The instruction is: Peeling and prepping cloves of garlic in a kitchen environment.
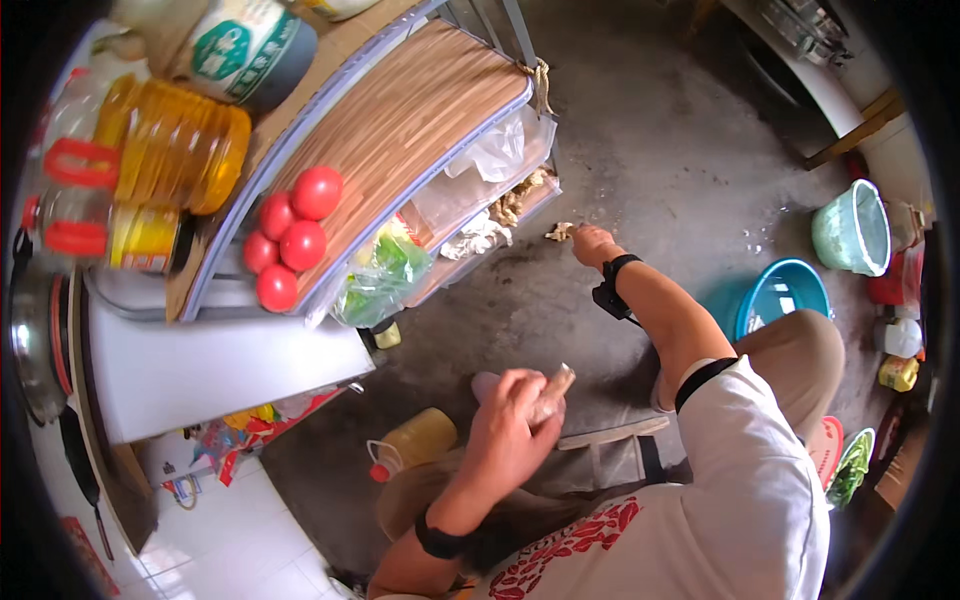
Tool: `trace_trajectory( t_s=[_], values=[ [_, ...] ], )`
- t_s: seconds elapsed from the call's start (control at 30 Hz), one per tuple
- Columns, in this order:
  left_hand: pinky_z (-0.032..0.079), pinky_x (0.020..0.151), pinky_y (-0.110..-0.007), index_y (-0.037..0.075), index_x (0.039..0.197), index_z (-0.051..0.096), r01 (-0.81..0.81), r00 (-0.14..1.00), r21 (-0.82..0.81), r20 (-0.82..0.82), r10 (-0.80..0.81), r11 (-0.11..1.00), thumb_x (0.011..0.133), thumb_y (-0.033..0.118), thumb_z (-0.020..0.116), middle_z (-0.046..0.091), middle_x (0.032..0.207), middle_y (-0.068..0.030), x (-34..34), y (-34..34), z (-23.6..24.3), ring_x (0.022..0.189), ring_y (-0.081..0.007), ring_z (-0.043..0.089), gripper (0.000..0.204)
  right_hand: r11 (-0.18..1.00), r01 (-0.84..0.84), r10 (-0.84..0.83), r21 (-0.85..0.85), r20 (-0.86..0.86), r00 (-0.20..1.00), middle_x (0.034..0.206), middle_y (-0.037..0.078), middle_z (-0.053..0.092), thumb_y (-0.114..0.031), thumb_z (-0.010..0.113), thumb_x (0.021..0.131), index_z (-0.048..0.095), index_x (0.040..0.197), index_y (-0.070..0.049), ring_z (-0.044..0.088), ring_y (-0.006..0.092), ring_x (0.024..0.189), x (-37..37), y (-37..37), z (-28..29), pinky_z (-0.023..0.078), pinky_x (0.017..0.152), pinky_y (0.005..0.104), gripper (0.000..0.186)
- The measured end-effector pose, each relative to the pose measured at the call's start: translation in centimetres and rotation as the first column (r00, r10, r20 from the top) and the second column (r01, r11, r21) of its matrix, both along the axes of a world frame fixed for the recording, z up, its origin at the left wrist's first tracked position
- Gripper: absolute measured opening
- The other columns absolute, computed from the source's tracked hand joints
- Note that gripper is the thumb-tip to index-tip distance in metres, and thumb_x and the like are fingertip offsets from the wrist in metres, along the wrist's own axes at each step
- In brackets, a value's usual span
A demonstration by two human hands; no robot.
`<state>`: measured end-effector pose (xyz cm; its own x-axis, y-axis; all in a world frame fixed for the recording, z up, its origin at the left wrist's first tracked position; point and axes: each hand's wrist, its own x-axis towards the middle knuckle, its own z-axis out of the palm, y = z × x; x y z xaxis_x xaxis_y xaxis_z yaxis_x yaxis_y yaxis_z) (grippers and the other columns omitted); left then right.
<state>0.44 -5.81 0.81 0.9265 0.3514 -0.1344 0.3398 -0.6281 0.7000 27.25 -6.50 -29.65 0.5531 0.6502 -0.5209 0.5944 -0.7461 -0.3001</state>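
My left hand, low in the middle of the view, has its fingers wrapped round a stubby light-tan piece; its lower part is hidden in the palm, so I cannot tell its kind. Stretched out far ahead, my right hand is closed at a small knobbly piece that looks like ginger, beside the low shelf. More ginger lies on that shelf's lower tier, next to crumpled white plastic. A clear bag of green vegetables rests at the shelf's near corner.
Several tomatoes sit on the wood-patterned shelf top. Oil bottles stand at the left. A jug of yellowish liquid is on the floor by my left knee. Right of my arm are a teal basin and a pale green bucket.
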Motion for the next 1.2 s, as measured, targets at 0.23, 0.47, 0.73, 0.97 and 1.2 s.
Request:
trace_trajectory(
  t_s=[0.23, 0.47, 0.73, 0.97, 1.2],
  values=[
    [0.045, 0.081, -0.038, 0.001, 0.104, 0.053, 0.043, 0.985, -0.107, -0.165, -0.06, 0.993, 0.07, 0.007, 0.067, 0.05, 0.107, -0.0127, 0.8, 1.7, -0.2, 0.095, -0.0322, 0.053, 0.038, 0.982, -0.153, 0.144, 0.109, 0.087, 0.986, 0.116, 0.014, 0.05, -0.007, 0.05, 0.08, 0.051, 0.115, -0.008, 0.049, 0.0326, 0.109, -0.3, 2.9, -4.6, 0.046, 0.086, 0.037, 0.036],
    [0.043, 0.085, -0.035, -0.002, 0.103, 0.053, 0.038, 0.976, -0.137, -0.207, -0.067, 0.99, 0.07, 0.006, 0.066, 0.05, 0.113, -0.0128, 0.8, 2.5, -0.4, 0.103, -0.0296, 0.052, 0.036, 0.899, 0.16, -0.182, 0.407, 0.015, 0.983, 0.104, 0.016, 0.053, -0.013, 0.057, 0.075, 0.052, 0.108, -0.007, 0.051, 0.0339, 0.1, -2.0, 4.8, -4.4, 0.045, 0.083, 0.039, 0.034],
    [0.043, 0.086, -0.035, -0.002, 0.103, 0.053, 0.014, 0.979, -0.166, -0.196, -0.047, 0.986, 0.07, 0.006, 0.065, 0.05, 0.112, -0.0128, 1.0, 1.7, -0.6, 0.103, -0.0296, 0.052, 0.036, 0.574, 0.386, -0.394, 0.722, -0.17, 0.903, 0.098, 0.018, 0.054, -0.019, 0.062, 0.074, 0.051, 0.104, -0.003, 0.052, 0.0357, 0.094, -2.4, 9.3, 0.2, 0.043, 0.081, 0.0417, 0.035],
    [0.044, 0.082, -0.038, -0.002, 0.101, 0.053, 0.069, 0.99, -0.142, -0.115, -0.086, 0.987, 0.07, 0.005, 0.065, 0.051, 0.107, -0.0157, 1.4, 1.4, -0.1, 0.094, -0.0323, 0.053, 0.034, 0.742, 0.349, -0.418, 0.573, -0.012, 0.908, 0.095, 0.014, 0.055, -0.014, 0.061, 0.073, 0.056, 0.097, -0.007, 0.053, 0.0327, 0.093, -11.4, -2.6, -4.5, 0.044, 0.079, 0.0408, 0.026],
    [0.044, 0.083, -0.035, -0.003, 0.102, 0.054, 0.068, 0.993, -0.146, -0.084, -0.081, 0.987, 0.071, 0.006, 0.064, 0.052, 0.107, -0.0127, 1.1, 0.7, 0.3, 0.097, -0.0293, 0.055, 0.034, 0.704, 0.535, -0.71, 0.467, 0.455, 0.537, 0.11, 0.014, 0.051, -0.006, 0.053, 0.07, 0.055, 0.102, -0.006, 0.047, 0.0314, 0.106, -8.8, -12.9, -4.2, 0.04, 0.085, 0.0414, 0.032]
  ],
)
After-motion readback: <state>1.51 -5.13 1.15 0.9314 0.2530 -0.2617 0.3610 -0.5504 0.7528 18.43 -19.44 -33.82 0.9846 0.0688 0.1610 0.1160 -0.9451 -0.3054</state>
